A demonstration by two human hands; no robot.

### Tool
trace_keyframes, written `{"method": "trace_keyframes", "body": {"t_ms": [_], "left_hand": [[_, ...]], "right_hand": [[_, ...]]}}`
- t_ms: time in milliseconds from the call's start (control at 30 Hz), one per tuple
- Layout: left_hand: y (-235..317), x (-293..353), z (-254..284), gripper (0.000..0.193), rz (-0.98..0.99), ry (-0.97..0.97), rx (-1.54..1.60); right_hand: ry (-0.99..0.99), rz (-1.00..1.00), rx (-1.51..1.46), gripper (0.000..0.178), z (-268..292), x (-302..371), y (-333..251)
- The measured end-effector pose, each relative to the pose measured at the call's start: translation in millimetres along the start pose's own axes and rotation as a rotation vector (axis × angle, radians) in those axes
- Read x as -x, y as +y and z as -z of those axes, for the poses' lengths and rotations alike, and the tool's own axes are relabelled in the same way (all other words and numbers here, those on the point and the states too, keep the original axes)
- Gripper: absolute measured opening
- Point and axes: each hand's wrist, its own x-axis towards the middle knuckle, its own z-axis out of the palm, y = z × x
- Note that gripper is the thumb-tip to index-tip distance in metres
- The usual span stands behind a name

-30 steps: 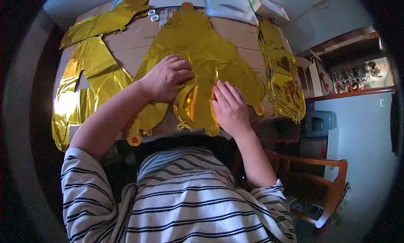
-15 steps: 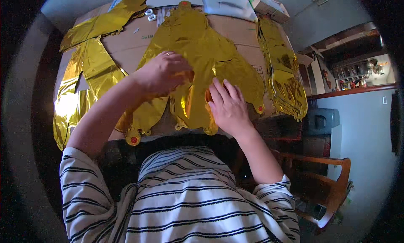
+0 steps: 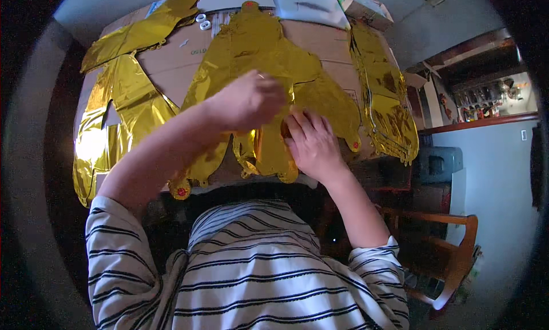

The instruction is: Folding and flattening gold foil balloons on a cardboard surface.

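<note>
Cardboard [image 3: 163, 72], left side: shiny gold foil piece [image 3: 136, 87]. Cardboard middle: left hand [image 3: 250, 101], blurred, fingers curled, grip can't be told, above broad gold sheet [image 3: 257, 50]; right hand [image 3: 315, 146], fingers laid on it, any pinch hidden. Cardboard right edge: long foil bundle [image 3: 380, 84].

The single fisheye view looks from the head. It faces downward, with left hand [image 3: 253, 100] and right hand [image 3: 314, 142] quite near.
</note>
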Motion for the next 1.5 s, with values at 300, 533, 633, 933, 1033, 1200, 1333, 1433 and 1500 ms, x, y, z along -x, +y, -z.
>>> {"method": "trace_keyframes", "body": {"t_ms": [300, 533, 633, 933, 1033, 1200, 1333, 1433, 1500], "left_hand": [[0, -5, -35, 0.028, -0.045, 0.032, 0.098], [-2, 0, -41, 0.033, 0.015, -0.031, 0.182], [0, 0, -39, 0.031, 0.022, -0.037, 0.16], [-2, -1, -37, 0.03, -0.031, 0.018, 0.147], [-6, 2, -45, 0.029, -0.044, 0.062, 0.121], [4, 6, -35, 0.027, 0.039, 0.072, 0.159], [2, 4, -39, 0.028, 0.047, 0.068, 0.189], [5, 3, -30, 0.028, 0.067, 0.03, 0.189], [2, 3, -30, 0.028, 0.059, 0.022, 0.184]], "right_hand": [[0.019, 0.052, -0.044, 0.043, 4, 10, -2], [0.045, 0.104, -0.114, 0.044, 12, 62, -15], [0.036, 0.101, -0.134, 0.04, 18, 80, -21], [0.045, 0.261, -0.154, 0.033, 30, 71, -5], [0.025, 0.057, -0.49, 0.031, 44, 44, 14], [0.038, -0.505, -0.771, 0.034, 30, -80, 96], [-0.089, -0.669, -0.322, 0.068, -17, -145, 150], [-0.262, -0.674, -0.302, 0.06, -14, -163, 150], [-0.356, -0.676, -0.454, 0.038, -22, -173, 156]]}}
